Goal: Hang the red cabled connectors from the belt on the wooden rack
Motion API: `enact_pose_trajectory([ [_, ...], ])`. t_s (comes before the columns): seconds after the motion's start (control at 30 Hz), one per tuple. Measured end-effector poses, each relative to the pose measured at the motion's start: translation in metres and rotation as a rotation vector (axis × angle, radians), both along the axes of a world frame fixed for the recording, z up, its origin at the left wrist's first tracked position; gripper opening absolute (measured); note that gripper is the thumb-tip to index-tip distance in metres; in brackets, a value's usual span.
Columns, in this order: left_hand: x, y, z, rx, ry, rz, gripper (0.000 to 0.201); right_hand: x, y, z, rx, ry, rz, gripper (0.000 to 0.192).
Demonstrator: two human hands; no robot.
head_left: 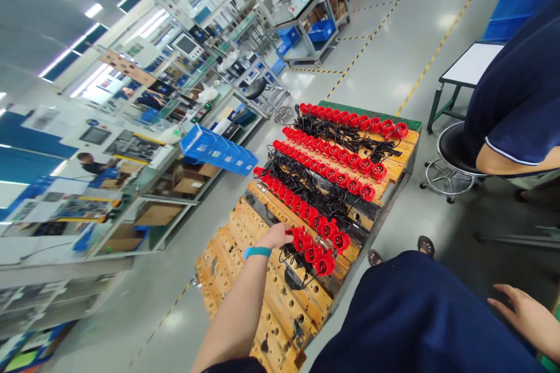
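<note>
My left hand (275, 236), with a blue band on the wrist, is closed on a red round cup-shaped part (294, 235) at the end of a short row. Next to that part stand several more red round parts (324, 264) with black cables bunched below them. They sit on a wooden board (262, 280) with rows of holes. Farther back, longer rows of the same red parts (321, 168) lie with black cables (306, 186) between them. Off at the lower right, my right hand (525, 312) hangs away from the board, fingers apart, holding nothing.
A seated co-worker (516, 99) is on a black stool (459, 145) at the right, beside a small white-topped table (472, 64). Blue bins (219, 151) and a workbench with cardboard boxes (160, 213) are at the left. A metal cart (306, 46) stands behind.
</note>
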State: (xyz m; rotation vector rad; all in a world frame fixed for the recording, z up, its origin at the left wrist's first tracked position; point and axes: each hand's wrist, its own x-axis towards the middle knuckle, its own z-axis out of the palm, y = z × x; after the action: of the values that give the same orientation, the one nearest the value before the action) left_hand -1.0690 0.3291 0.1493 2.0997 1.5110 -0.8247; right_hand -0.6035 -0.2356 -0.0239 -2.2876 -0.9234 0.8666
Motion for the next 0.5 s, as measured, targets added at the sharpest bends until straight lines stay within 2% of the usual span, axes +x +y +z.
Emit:
enact_pose_trajectory([
  [0.27,-0.004,-0.005,0.006,-0.036,-0.042,0.087,0.04,-0.01,-0.009,-0.006,-0.008,0.063,-0.074,0.029],
  [0.5,-0.002,-0.012,0.005,0.017,-0.067,0.04,0.03,-0.008,-0.009,-0.007,-0.053,0.091,-0.048,0.032],
])
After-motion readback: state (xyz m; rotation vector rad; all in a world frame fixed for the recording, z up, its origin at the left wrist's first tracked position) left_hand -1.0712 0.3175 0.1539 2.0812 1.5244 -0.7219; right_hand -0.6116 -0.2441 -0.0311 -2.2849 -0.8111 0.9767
